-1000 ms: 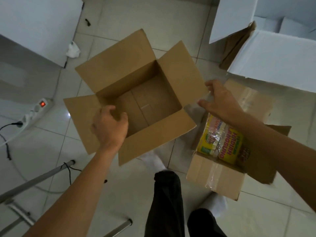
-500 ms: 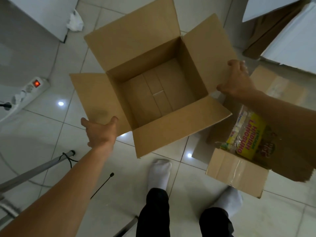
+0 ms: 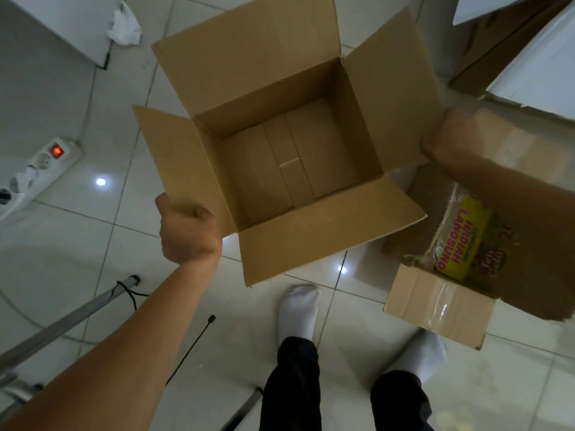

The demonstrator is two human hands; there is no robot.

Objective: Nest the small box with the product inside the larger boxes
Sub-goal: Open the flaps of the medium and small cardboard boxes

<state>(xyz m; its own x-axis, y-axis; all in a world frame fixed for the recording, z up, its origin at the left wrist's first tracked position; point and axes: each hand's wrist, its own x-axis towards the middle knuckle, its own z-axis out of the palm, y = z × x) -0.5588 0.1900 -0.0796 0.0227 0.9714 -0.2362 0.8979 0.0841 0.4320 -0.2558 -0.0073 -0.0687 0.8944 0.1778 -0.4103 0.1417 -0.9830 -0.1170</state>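
A brown cardboard box (image 3: 249,70) with all its flaps spread stands open in front of me, and nothing lies on its bottom. My left hand (image 3: 186,234) grips the edge of its left flap. My right hand (image 3: 448,138) holds the corner of its right flap. To the right sits a smaller taped cardboard box (image 3: 435,303), open on top. A yellow product packet (image 3: 463,241) with red lettering lies inside it. My right forearm crosses over that small box and hides part of it.
A white power strip (image 3: 40,166) with a lit red switch lies on the tiled floor at the left. Metal poles (image 3: 68,325) run across the lower left. A large white box (image 3: 541,70) fills the upper right corner. My socked feet (image 3: 298,309) stand below the boxes.
The open box has come closer to me and a little to the right. My left hand went from the box's inner wall to the left flap's edge. My right hand stayed on the right flap.
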